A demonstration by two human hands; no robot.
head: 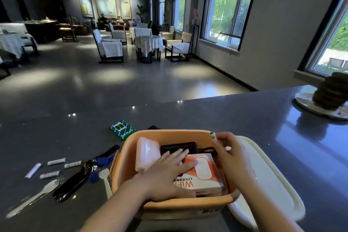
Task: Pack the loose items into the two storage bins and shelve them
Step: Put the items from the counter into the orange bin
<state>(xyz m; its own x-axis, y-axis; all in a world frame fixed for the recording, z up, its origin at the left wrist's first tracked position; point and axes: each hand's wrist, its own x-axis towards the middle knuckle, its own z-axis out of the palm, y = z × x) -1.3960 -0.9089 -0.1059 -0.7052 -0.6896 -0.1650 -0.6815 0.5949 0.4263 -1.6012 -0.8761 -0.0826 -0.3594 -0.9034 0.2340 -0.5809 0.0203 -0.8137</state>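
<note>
An orange bin [169,208] stands at the counter's near edge. Inside lie a white case [146,151], a black device [178,147] and an orange-and-white WiFi box [204,173]. My left hand [169,171] lies flat with straight fingers on the box and the black device. My right hand [228,153] grips the bin's right rim, fingers curled over its far corner. A white bin [273,194] sits just right of the orange one, partly behind my right arm. Loose on the counter at left are a green-striped packet [122,129], keys with blue tags [98,164] and white sachets [56,161].
A white plastic fork [33,198], a black fork [70,186] and a white spork [106,181] lie left of the orange bin. A plate with a stacked brown object [331,92] stands at the counter's far right. Beyond the counter are chairs and tables.
</note>
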